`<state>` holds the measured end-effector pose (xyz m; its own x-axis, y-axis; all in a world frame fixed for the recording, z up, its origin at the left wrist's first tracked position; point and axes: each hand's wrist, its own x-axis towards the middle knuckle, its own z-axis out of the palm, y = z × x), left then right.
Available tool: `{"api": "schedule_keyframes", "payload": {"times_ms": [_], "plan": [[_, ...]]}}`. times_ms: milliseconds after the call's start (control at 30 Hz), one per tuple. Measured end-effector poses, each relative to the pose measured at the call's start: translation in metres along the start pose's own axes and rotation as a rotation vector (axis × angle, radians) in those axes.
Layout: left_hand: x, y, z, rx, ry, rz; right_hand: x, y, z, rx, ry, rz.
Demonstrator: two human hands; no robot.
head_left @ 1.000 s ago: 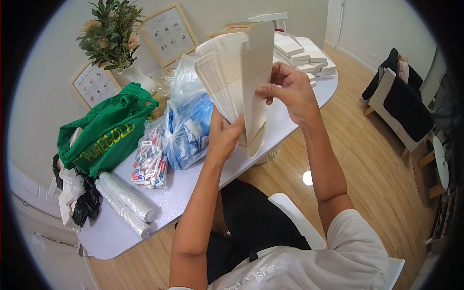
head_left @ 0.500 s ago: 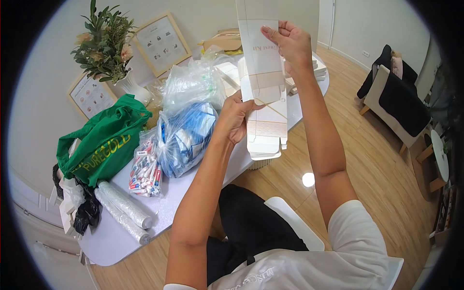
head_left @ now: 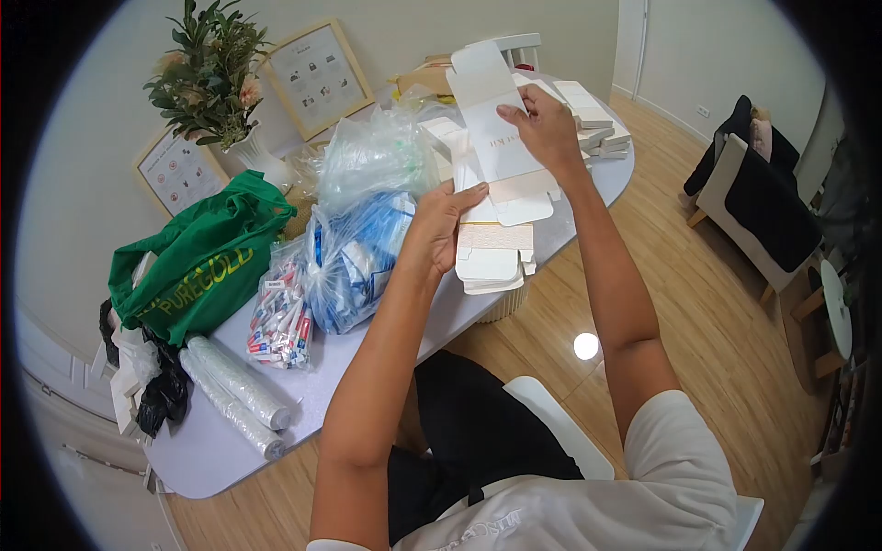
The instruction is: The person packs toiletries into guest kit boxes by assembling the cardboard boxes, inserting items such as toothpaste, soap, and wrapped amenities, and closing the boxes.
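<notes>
My right hand [head_left: 542,130] pinches the edge of a flat, unfolded white carton [head_left: 496,115] with partly hidden gold lettering ending in "Kit". The carton tilts over the stack, and its lower flaps overlap the stack's upper part. Below it, my left hand [head_left: 441,225] grips a stack of flattened white cartons [head_left: 494,262] by the left side, thumb on top. Pale pink patterned panels and folded flaps show at the stack's near end. Both hands are above the table's near edge.
On the white table [head_left: 220,459] are a green bag [head_left: 211,266], a bag of small tubes [head_left: 280,321], a bag of blue-and-white packets [head_left: 363,262], clear plastic bags [head_left: 377,161] and plastic rolls [head_left: 234,395]. White boxes [head_left: 597,124] lie at the right, a flower vase [head_left: 248,151] behind.
The carton in my right hand has come lower and tilted, its bottom flaps now spread over the stack. My left hand still grips the stack. The view has shifted slightly.
</notes>
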<state>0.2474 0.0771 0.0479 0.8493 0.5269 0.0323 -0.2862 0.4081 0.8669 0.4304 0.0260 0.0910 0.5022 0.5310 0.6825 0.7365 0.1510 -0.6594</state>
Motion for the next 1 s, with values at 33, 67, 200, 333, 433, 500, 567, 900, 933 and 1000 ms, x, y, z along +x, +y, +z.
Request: {"api": "schedule_keyframes", "payload": {"times_ms": [33, 67, 200, 333, 433, 500, 567, 900, 933, 1000], "plan": [[0.005, -0.007, -0.006, 0.001, -0.008, -0.058, -0.004, 0.006, 0.003, -0.082, -0.017, 0.013], [0.008, -0.016, -0.012, -0.006, -0.003, -0.061, -0.009, 0.013, 0.007, -0.166, -0.037, 0.025], [0.004, -0.029, -0.023, 0.731, 0.185, -0.013, -0.029, 0.043, 0.024, -0.241, -0.023, -0.054], [-0.021, -0.028, -0.019, 1.564, 0.304, 0.845, -0.022, 0.040, 0.009, -0.077, -0.076, 0.067], [-0.039, -0.008, -0.001, 1.052, 0.202, 0.356, -0.021, 0.006, -0.005, 0.372, -0.016, 0.202], [-0.042, -0.002, 0.004, 0.883, 0.238, 0.350, -0.028, -0.024, -0.007, 0.724, 0.044, 0.210], [-0.058, 0.017, 0.019, 0.753, 0.220, 0.457, -0.039, -0.049, -0.005, 0.831, 0.019, 0.172], [-0.151, 0.040, -0.009, 0.153, 0.447, 0.765, -0.120, -0.126, 0.024, 0.933, -0.469, 0.195], [-0.166, 0.038, -0.019, 0.200, 0.326, 0.670, -0.122, -0.121, 0.032, 0.986, -0.492, 0.141], [-0.198, 0.035, -0.024, 0.218, 0.167, 0.539, -0.114, -0.120, 0.035, 0.979, -0.588, 0.089]]}}
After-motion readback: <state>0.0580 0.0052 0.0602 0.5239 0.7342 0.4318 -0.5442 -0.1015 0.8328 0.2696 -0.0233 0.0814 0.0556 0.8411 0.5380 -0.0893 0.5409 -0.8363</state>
